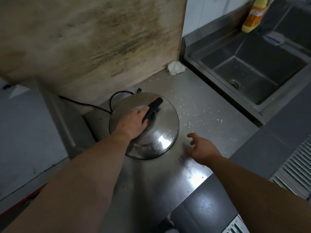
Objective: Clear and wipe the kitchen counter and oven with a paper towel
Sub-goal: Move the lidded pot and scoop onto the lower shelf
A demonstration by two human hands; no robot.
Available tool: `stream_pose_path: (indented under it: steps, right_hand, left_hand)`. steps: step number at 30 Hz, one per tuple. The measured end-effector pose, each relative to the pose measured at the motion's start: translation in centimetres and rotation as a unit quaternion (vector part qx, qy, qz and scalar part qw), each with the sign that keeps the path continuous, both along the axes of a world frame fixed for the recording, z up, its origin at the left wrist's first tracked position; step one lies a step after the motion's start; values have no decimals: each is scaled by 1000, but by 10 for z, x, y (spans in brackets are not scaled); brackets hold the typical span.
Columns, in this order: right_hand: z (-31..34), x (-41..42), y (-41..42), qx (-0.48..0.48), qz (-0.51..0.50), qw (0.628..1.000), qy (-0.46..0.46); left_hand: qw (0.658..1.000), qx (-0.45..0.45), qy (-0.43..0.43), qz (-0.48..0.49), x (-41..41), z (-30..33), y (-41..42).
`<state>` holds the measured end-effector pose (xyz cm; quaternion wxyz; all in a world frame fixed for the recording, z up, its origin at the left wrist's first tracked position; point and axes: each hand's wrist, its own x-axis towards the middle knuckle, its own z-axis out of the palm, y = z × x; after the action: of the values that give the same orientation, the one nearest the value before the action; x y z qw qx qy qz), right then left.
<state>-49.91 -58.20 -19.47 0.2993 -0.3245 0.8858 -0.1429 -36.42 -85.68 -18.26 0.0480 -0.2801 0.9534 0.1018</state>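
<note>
The left hand (pixel 133 121) grips the black bar handle (pixel 152 109) of a round, domed stainless-steel lid (pixel 151 132), its fingers curled under the handle and hidden from view; whatever lies beneath the lid is covered, so whether a pot or appliance sits there cannot be told. A black power cord (pixel 101 105) loops out from behind the lid toward the counter's back-left corner, and its far end is cut off by a grey ledge. The right hand (pixel 201 148) hovers open with fingers loosely spread, holding nothing, just above the stainless-steel counter (pixel 210 105) near its front edge; whether it touches the surface is unclear. A crumpled white paper towel (pixel 175 68) rests at the counter's back edge, against the lower right corner of a large stained wooden board (pixel 101 39) leaning upright. Small pale crumbs (pixel 193 115) are scattered over the open middle stretch between lid and right edge, where the steel sink (pixel 252 71) begins. A yellow-and-orange bottle (pixel 255 14) behind the sink is blurred and cropped at the top.
</note>
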Motion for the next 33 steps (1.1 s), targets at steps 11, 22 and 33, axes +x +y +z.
stream_pose_path:
  steps: [11,22,33]
  right_hand:
    - [8,-1,18,-10,-34,999,20]
    - [52,-15,48,-48,-20,996,70]
    - [91,16,142,-72,57,993,80]
  left_hand:
    - [999,33,36,13,-7,10,7]
    - [998,38,59,7,24,41,80]
    - [991,25,87,94,114,89,252]
